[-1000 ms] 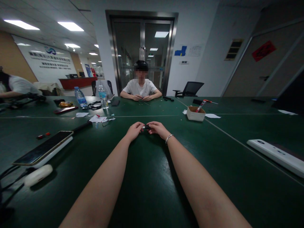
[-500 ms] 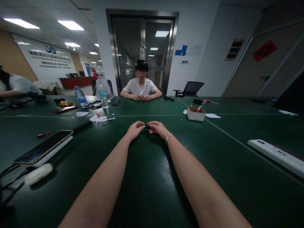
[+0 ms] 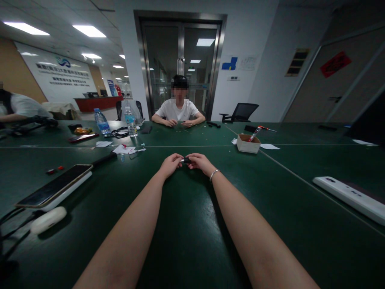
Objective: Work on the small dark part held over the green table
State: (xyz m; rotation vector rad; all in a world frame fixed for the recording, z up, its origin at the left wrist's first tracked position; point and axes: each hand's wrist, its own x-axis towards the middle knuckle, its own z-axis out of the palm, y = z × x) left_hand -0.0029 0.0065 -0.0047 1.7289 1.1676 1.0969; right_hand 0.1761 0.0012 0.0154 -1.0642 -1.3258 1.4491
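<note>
Both hands meet over the green table [image 3: 192, 224], pinching a small black object with a silvery end [image 3: 187, 160]. My left hand [image 3: 171, 163] has its fingertips closed at the silvery end. The black end sits between the thumb and fingers of my right hand [image 3: 200, 162], which has a bracelet at the wrist. The object is too small and too covered by fingers to tell its exact kind.
At left lie a phone [image 3: 57, 186] on a white block, a white oval device [image 3: 48, 220] and cables. Bottles [image 3: 130, 122], papers [image 3: 124, 149] and a small box [image 3: 248, 143] stand farther off. A white device [image 3: 349, 196] lies right. A person [image 3: 179, 110] sits opposite.
Slightly more of the silvery end shows between my hands, which stay in nearly the same place. The hands of the person opposite have moved a little apart.
</note>
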